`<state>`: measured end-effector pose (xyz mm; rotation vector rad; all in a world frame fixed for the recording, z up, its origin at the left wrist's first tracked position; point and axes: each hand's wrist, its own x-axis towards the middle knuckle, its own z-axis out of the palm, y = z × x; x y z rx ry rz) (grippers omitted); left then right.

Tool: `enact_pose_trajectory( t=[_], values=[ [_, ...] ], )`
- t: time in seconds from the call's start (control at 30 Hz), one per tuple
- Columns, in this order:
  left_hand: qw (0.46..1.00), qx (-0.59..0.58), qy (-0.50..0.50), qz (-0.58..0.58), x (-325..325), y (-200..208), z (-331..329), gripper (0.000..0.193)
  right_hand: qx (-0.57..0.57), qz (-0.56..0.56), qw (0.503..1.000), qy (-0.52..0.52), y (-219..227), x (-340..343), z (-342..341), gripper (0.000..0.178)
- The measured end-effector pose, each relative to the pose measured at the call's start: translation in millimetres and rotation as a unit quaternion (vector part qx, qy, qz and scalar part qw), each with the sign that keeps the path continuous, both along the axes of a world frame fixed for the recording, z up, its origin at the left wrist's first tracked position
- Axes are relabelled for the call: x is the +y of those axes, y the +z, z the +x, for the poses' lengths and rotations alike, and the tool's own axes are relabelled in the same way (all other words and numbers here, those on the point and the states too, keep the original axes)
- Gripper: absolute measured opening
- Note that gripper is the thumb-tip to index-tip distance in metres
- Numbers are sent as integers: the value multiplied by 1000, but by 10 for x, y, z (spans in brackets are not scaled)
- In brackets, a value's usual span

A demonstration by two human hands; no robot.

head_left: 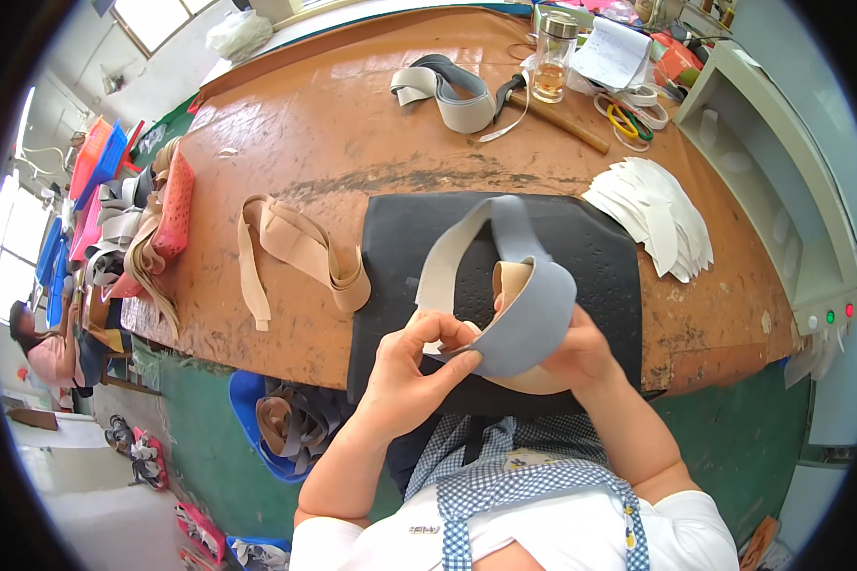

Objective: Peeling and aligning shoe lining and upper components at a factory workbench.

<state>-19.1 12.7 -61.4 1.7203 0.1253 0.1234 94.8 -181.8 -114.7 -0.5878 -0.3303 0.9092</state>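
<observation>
- Grey-blue strip (533,319), pale on its reverse, was up between both hands, over the black mat (390,257) on the worktop (305,143).
- Strip's open loop stood out past the hands, away from the body; a rounded bend sat right of the left hand (400,376).
- Left hand: thumb and fingers closed together, pinching the strip at the bend's lower left edge.
- Right hand (586,352): at the bend's right side, touching the strip. Fingers mostly hidden behind it; couldn't tell how closed.
- Tan strip (300,238): folded loosely on the worktop, left of the mat, clear of both hands.
- White pieces (652,214): fanned stack at the mat's upper right.
- Coiled grey strip (467,112): far side of the worktop, beside a wooden handle (567,126).
</observation>
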Motion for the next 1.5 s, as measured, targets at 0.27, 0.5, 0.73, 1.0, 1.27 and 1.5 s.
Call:
enact_pose_trajectory(
  t=[0.27, 0.5, 0.73, 1.0, 1.27, 1.5],
  values=[
    [1000, 1, -14, 5, -26, 38, -13, 15, -9, -122, 992, -29, 274, -84, 143, 58],
    [999, -17, -3, 39, -67, 28, 20, 14, -68, -156, 977, -126, 330, -25, 92, 31],
    [996, -24, 0, 90, -49, 0, 47, 14, -91, -193, 965, -153, 364, 36, 72, 30],
    [991, -18, 81, 105, -184, 23, 10, 11, -116, -194, 955, -191, 298, 176, -96, 32],
    [981, -14, 99, 164, -157, -32, -40, 13, -12, -125, 975, -182, 203, 151, -9, 21],
    [988, -15, 85, 128, -137, -51, -22, 24, -55, -156, 965, -205, 235, 177, -7, 17]
  ],
)
